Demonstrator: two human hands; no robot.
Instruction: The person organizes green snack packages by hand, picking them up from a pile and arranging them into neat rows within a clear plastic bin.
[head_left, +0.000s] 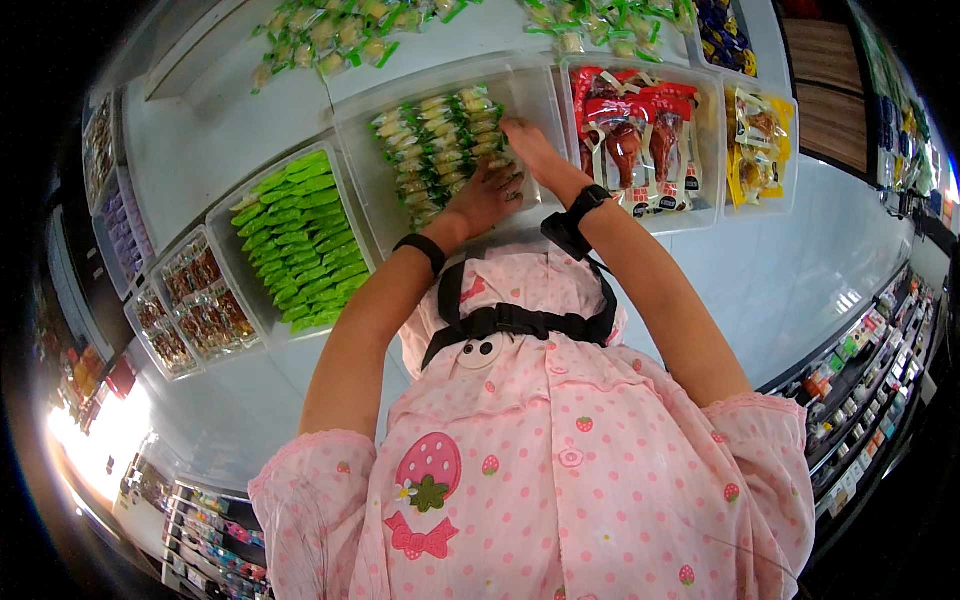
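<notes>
A translucent plastic bin (536, 97) holds rows of small wrapped snacks (431, 150) in clear and green packaging, lined up in columns. Over the near end of the right-hand column lies my left hand (487, 196), fingers spread and touching the packets; whether it grips one is hidden. My right hand (529, 146) reaches in at the bin's right side, its fingertips against the right edge of the same column. What lies under its fingers cannot be seen clearly. Each wrist wears a black band, and a black device is strapped at the right one.
Left of the bin stands a container of green packets (304, 240), with smaller boxes of brown snacks (217, 322) beyond. To the right are a bin of red-packaged drumsticks (626, 142) and a yellow-packet bin (757, 157). Loose wrapped snacks (337, 34) lie on the white surface behind.
</notes>
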